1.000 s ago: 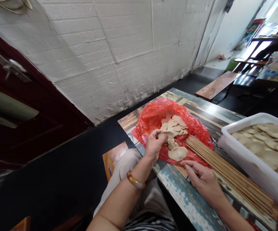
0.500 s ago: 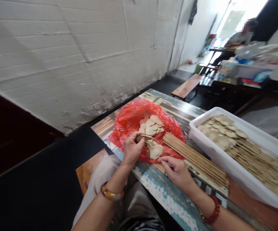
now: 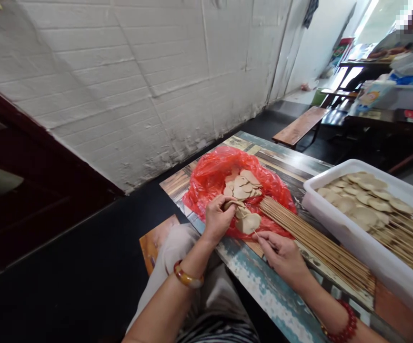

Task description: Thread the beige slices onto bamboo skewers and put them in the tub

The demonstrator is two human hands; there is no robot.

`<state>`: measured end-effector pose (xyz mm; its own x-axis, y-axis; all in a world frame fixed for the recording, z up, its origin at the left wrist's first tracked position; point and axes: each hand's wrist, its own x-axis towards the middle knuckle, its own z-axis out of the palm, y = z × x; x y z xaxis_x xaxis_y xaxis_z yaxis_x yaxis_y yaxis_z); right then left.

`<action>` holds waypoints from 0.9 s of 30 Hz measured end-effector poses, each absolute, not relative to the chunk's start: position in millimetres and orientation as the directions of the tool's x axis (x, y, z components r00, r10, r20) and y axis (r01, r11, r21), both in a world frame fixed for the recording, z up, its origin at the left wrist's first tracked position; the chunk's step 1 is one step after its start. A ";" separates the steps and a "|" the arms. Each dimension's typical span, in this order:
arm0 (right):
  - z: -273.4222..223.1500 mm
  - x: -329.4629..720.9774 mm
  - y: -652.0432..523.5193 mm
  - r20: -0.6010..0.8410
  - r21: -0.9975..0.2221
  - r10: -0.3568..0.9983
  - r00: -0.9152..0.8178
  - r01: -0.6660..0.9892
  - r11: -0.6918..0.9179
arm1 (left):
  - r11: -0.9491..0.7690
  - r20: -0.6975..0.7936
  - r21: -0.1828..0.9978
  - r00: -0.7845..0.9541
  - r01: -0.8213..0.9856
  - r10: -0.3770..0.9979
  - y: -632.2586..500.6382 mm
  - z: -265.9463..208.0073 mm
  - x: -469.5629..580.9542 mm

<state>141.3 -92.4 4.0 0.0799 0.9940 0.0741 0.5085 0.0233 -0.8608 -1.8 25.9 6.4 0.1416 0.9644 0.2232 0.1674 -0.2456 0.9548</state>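
Between thumb and fingers, my left hand [image 3: 219, 218] pinches thin beige food slices, one behind another. My right hand [image 3: 277, 250] is closed on the lower end of a thin bamboo skewer [image 3: 255, 232]. A round beige slice [image 3: 248, 223] is threaded on that skewer, just above my right fingers. Behind my hands, more loose slices [image 3: 242, 185] lie in a spread red plastic bag [image 3: 211, 166]. A bundle of bare bamboo skewers [image 3: 317, 240] rests with its far end on the bag, to the right of my left hand.
A white plastic tub [image 3: 311, 193] at the right holds many skewered slices [image 3: 367, 200]. These stand on a worn, patterned table [image 3: 263, 290]. A wooden bench [image 3: 302, 125] is beyond it, and a white wall [image 3: 177, 62] runs along the left. Another person [image 3: 399, 45] sits far back.
The view has swung left, so everything appears farther right. Both hands keep their grips on the slices and skewer, with little visible change between them.
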 end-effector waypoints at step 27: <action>-5.4 146.1 -98.0 0.055 -0.851 0.995 0.087 0.524 0.002 | 0.335 -0.271 0.862 0.214 -0.379 0.939 24.8 1.7 -2.6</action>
